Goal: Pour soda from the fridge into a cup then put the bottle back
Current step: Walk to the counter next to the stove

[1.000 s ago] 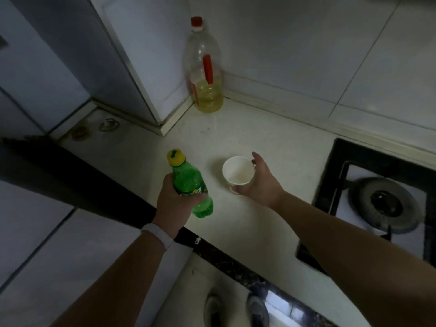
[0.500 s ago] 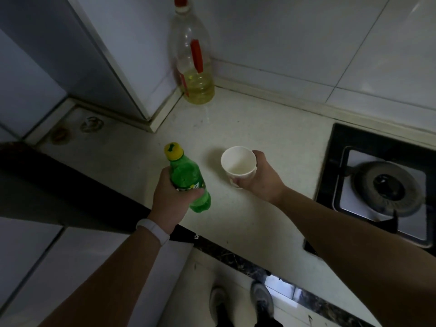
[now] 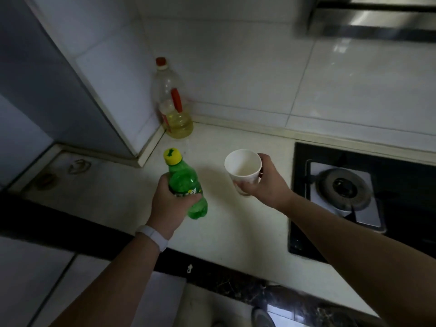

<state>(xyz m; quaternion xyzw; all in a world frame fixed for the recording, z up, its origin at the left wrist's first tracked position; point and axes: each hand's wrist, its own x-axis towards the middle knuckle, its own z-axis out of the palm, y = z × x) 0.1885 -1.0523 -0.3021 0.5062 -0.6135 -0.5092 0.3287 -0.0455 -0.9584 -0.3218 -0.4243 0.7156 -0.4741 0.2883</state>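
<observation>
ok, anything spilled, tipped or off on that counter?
No spill visible. The left hand grips the green soda bottle, cap on; the right hand holds the paper cup, tilted, apparently empty. The oil bottle stands upright in the corner.

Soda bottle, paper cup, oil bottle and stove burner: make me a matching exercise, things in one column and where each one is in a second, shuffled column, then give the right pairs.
Things
1. green soda bottle
2. white paper cup
3. oil bottle
4. stove burner

Places
A. standing in the corner against the tiled wall
B. gripped by the left hand, yellow cap on
C. set in the black hob at the right
D. held by the right hand, mouth tipped toward the camera

Pairs: 1-B, 2-D, 3-A, 4-C
</observation>
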